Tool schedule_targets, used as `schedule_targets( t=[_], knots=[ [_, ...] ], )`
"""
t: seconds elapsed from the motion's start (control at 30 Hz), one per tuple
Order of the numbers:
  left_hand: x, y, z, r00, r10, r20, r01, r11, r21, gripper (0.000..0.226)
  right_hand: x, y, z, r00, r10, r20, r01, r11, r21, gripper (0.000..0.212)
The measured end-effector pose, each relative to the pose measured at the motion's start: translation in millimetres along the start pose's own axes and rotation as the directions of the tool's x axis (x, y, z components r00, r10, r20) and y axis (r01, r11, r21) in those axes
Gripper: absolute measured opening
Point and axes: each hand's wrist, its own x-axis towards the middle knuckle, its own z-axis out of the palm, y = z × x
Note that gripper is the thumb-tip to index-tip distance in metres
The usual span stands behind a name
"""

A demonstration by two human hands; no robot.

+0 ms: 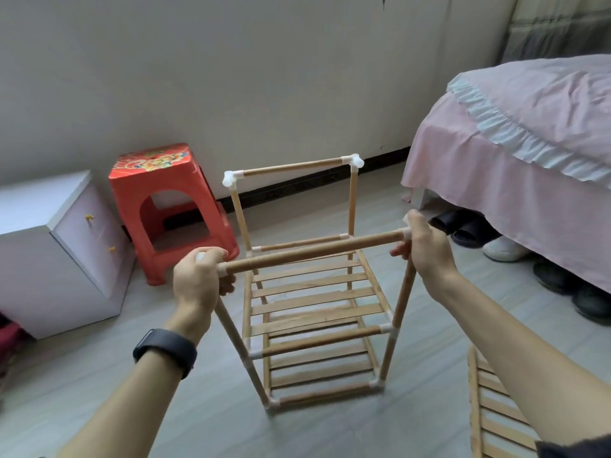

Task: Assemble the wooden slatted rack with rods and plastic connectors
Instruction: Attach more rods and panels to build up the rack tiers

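Observation:
The wooden rack [314,299] stands upright on the floor, with two slatted shelves, wooden rods and white plastic connectors [357,161] at the joints. Across its near top runs a wooden rod [310,251]. My left hand [198,279] grips the rod's left end, where a white connector shows inside the fingers above the near left upright. My right hand [426,249] grips the right end at its connector, on top of the near right upright [400,305]. The far top rod [294,166] sits between two white corner connectors.
A loose slatted wooden panel [496,418] lies on the floor at the lower right. A red plastic stool [168,206] and a white cabinet [56,252] stand to the left by the wall. A bed with a pink cover [515,153] is on the right, with shoes [502,249] under it.

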Motion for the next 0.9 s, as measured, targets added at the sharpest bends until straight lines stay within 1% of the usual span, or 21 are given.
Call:
schedule_targets(
  t=[0.07, 0.1, 0.27, 0.37, 0.47, 0.57, 0.63, 0.7, 0.73, 0.83, 0.9],
  knots=[
    [6, 2, 5, 0.998, 0.012, -0.056, -0.009, 0.999, 0.051, 0.017, -5, 0, -1, 0.999, -0.009, -0.035, 0.009, 1.000, 0.001, 0.055],
    [9, 3, 7, 0.998, 0.014, -0.056, -0.010, 0.998, 0.069, 0.018, -7, 0, 0, 0.998, -0.016, -0.065, 0.017, 1.000, 0.002, 0.056],
    [11, 3, 5, 1.000, 0.003, 0.009, -0.004, 0.991, 0.135, 0.030, -23, 4, 16, 0.973, -0.086, -0.212, 0.079, 0.996, -0.042, 0.061],
    [12, 4, 3, 1.000, -0.001, 0.007, -0.001, 0.988, 0.155, 0.031, -29, 6, 22, 0.964, -0.089, -0.252, 0.086, 0.996, -0.023, 0.059],
    [10, 6, 4, 1.000, 0.003, 0.015, -0.005, 0.987, 0.161, 0.029, -26, 5, 19, 0.968, -0.083, -0.235, 0.083, 0.997, -0.008, 0.058],
    [8, 9, 5, 1.000, 0.003, 0.027, -0.007, 0.988, 0.157, 0.028, -21, 4, 12, 0.984, -0.093, -0.154, 0.098, 0.995, 0.025, 0.055],
    [5, 9, 4, 1.000, 0.010, 0.025, -0.014, 0.986, 0.167, 0.027, -17, 3, 7, 0.994, -0.070, -0.085, 0.075, 0.995, 0.066, 0.053],
    [-1, 9, 4, 1.000, 0.022, 0.021, -0.025, 0.984, 0.175, 0.026, -14, 2, 5, 0.997, -0.038, -0.072, 0.044, 0.994, 0.095, 0.052],
    [-5, 9, 5, 0.999, 0.026, 0.023, -0.029, 0.984, 0.178, 0.025, -12, 2, 5, 0.995, -0.026, -0.099, 0.036, 0.994, 0.099, 0.051],
    [-10, 8, 8, 0.999, 0.027, 0.031, -0.032, 0.981, 0.190, 0.025, -12, 0, 12, 0.971, -0.001, -0.238, 0.017, 0.998, 0.065, 0.050],
    [-8, 9, 8, 0.999, 0.010, 0.033, -0.016, 0.980, 0.200, 0.026, -18, -1, 17, 0.957, 0.007, -0.291, 0.002, 1.000, 0.032, 0.052]
  ],
)
